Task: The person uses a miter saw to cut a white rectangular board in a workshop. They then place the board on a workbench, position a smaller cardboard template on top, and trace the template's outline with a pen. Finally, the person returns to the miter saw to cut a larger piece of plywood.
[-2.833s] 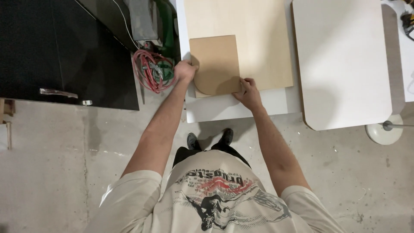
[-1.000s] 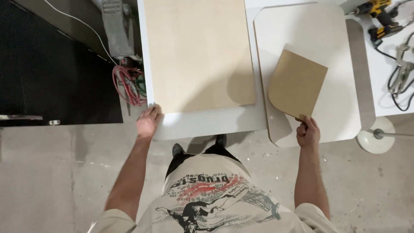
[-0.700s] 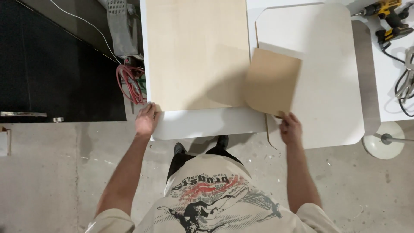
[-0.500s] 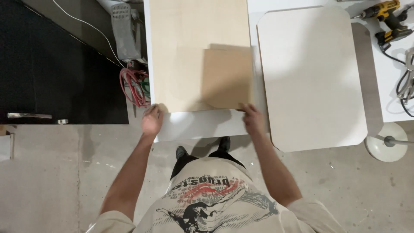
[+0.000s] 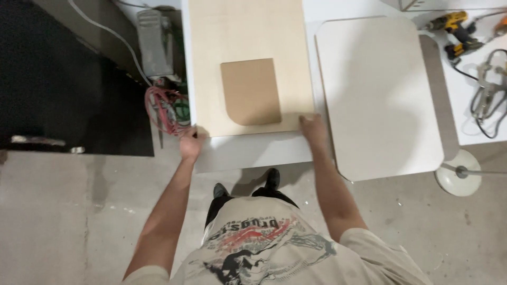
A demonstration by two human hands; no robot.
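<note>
A small brown board point(image 5: 251, 92) with one rounded corner lies flat on a large pale plywood sheet point(image 5: 245, 37), untouched by either hand. My left hand point(image 5: 190, 142) rests at the sheet's near left corner, fingers curled over the white table's point(image 5: 253, 153) edge. At the near right corner of the sheet lies my right hand point(image 5: 313, 126), touching its edge and holding nothing.
A white panel point(image 5: 377, 95) with cut corners lies to the right. A yellow drill point(image 5: 450, 29) and cables point(image 5: 488, 97) sit on the far right table. A red wire coil point(image 5: 165, 110) hangs left of the table. A round lamp base point(image 5: 458, 179) stands on the concrete floor.
My right hand carried the small brown board from over the white panel leftward, set it down on the plywood sheet and let go. It now rests at the sheet's corner.
</note>
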